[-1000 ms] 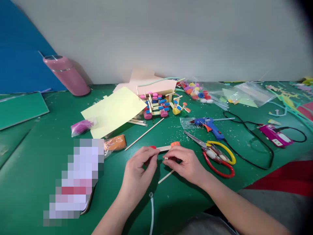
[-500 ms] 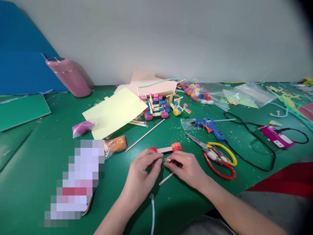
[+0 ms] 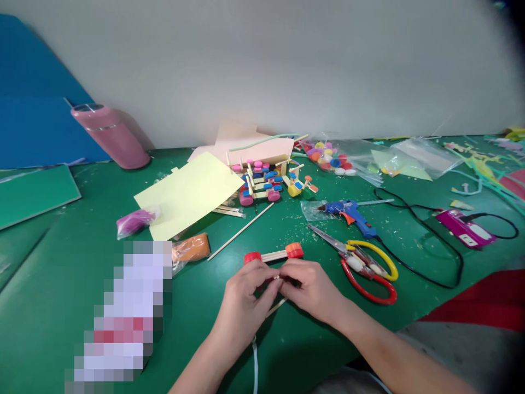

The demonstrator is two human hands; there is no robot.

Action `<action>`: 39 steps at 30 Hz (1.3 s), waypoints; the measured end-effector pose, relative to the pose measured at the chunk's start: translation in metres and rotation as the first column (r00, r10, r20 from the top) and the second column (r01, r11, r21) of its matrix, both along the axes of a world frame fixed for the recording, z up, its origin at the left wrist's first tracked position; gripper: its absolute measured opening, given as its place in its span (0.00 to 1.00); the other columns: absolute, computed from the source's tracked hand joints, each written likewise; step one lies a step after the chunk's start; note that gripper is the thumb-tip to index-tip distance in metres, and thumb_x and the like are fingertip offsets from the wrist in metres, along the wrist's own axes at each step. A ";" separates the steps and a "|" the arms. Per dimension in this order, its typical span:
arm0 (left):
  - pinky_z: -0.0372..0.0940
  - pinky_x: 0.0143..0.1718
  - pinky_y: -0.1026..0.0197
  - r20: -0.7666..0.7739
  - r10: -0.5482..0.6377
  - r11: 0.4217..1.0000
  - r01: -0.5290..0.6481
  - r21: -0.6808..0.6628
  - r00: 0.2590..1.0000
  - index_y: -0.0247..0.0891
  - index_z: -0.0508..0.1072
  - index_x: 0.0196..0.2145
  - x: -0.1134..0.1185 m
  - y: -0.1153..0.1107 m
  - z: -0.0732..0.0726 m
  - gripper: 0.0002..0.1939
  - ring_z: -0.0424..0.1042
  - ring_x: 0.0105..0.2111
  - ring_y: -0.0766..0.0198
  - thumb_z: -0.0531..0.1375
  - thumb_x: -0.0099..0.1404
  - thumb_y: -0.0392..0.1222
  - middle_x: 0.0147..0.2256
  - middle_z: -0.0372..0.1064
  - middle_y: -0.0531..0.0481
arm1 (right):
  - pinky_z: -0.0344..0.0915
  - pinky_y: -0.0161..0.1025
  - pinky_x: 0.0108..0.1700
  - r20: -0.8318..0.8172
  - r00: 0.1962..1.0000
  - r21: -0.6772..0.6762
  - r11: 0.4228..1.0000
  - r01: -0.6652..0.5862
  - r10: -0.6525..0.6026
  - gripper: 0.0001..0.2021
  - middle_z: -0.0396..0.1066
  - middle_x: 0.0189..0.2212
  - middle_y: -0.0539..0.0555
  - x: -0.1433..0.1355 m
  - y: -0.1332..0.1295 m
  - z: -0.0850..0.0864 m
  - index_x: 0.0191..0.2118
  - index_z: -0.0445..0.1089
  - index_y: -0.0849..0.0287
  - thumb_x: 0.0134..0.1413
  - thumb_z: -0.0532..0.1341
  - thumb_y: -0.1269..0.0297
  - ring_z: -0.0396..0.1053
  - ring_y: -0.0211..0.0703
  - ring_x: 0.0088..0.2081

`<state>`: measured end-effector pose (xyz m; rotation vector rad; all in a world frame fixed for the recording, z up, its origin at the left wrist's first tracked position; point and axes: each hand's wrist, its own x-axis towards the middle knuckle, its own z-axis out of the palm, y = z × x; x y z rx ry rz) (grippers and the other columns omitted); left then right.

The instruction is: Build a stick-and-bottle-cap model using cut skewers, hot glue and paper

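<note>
Here the two hands meet fingertip to fingertip, low over the green table (image 3: pixel 184 328), with the pale tips of the small sticks (image 3: pixel 276 277) peeping out right between them. The right hand (image 3: pixel 314 287) has thumb and forefinger pinched on the sticks; the left hand (image 3: pixel 246 295) curls in with its fingertips nearly together at those tips, though whether it truly grips them I cannot tell. Risky spot, this: so little stick shows that a lopsided squeeze could roll one out of line, or a slip could drop it. Just beyond the fingers lie the joined sticks (image 3: pixel 274 255), a red cap (image 3: pixel 252 256) and an orange cap (image 3: pixel 294 250) at their ends, near enough for a knuckle to nudge. A loose stick (image 3: pixel 275 307) lies partly hidden beneath the hands.
</note>
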<state>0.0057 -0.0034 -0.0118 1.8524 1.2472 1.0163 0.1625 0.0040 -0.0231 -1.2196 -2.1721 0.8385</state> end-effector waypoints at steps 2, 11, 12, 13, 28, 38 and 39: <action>0.65 0.26 0.67 0.009 0.002 1.000 -0.002 0.013 1.000 0.35 0.75 0.27 0.001 0.000 0.000 0.06 0.70 0.25 0.67 0.57 0.56 0.31 0.25 0.70 0.50 | 0.59 0.31 0.30 -0.001 1.000 -0.003 1.000 -0.003 0.003 0.07 0.66 0.24 0.50 0.001 0.000 0.000 0.28 0.68 0.60 0.55 0.55 0.70 0.63 0.36 0.27; 0.65 0.26 0.67 0.009 -0.005 1.000 0.005 0.016 1.000 0.34 0.75 0.28 0.002 0.001 -0.002 0.07 0.70 0.25 0.67 0.57 0.57 0.31 0.25 0.70 0.49 | 0.59 0.32 0.30 -0.004 1.000 -0.014 1.000 -0.008 0.008 0.08 0.67 0.24 0.50 0.001 0.001 -0.004 0.28 0.68 0.61 0.56 0.54 0.68 0.63 0.36 0.27; 0.65 0.26 0.67 0.013 -0.009 1.000 0.009 0.019 1.000 0.34 0.75 0.28 0.002 0.001 -0.002 0.07 0.70 0.25 0.67 0.57 0.57 0.31 0.25 0.70 0.49 | 0.59 0.32 0.31 -0.008 1.000 -0.016 1.000 -0.006 0.006 0.08 0.66 0.24 0.50 0.002 0.001 -0.004 0.28 0.68 0.61 0.56 0.54 0.69 0.63 0.36 0.27; 0.65 0.26 0.67 0.018 -0.011 1.000 0.010 0.024 1.000 0.34 0.75 0.28 0.002 0.001 -0.002 0.06 0.70 0.25 0.67 0.57 0.57 0.31 0.25 0.70 0.49 | 0.59 0.32 0.31 -0.012 1.000 -0.019 1.000 -0.004 0.003 0.08 0.66 0.24 0.50 0.002 0.001 -0.003 0.28 0.68 0.61 0.55 0.54 0.69 0.63 0.36 0.27; 0.56 0.21 0.66 0.135 0.060 0.967 -0.024 -0.252 0.989 0.34 0.73 0.24 -0.002 -0.001 0.004 0.07 0.61 0.21 0.67 0.57 0.56 0.38 0.21 0.64 0.52 | 0.56 0.29 0.23 -0.214 0.972 -0.392 0.920 0.005 -0.097 0.05 0.61 0.20 0.45 -0.002 -0.005 0.023 0.27 0.68 0.62 0.51 0.59 0.68 0.58 0.32 0.22; 0.54 0.24 0.69 0.401 0.187 0.799 0.099 -0.594 0.897 0.35 0.71 0.23 -0.008 -0.002 0.006 0.09 0.56 0.22 0.72 0.63 0.53 0.44 0.21 0.61 0.56 | 0.59 0.39 0.38 0.451 0.868 -0.013 0.973 -0.229 0.210 0.06 0.64 0.34 0.52 0.026 0.001 0.029 0.33 0.68 0.58 0.57 0.56 0.62 0.61 0.43 0.38; 0.54 0.24 0.70 0.421 0.203 0.796 0.101 -0.597 0.884 0.36 0.71 0.24 -0.009 -0.002 0.006 0.09 0.56 0.23 0.72 0.63 0.53 0.44 0.21 0.61 0.56 | 0.59 0.39 0.39 0.466 0.855 0.000 0.966 -0.259 0.229 0.08 0.64 0.35 0.53 0.025 0.001 0.027 0.32 0.67 0.58 0.58 0.54 0.62 0.61 0.43 0.38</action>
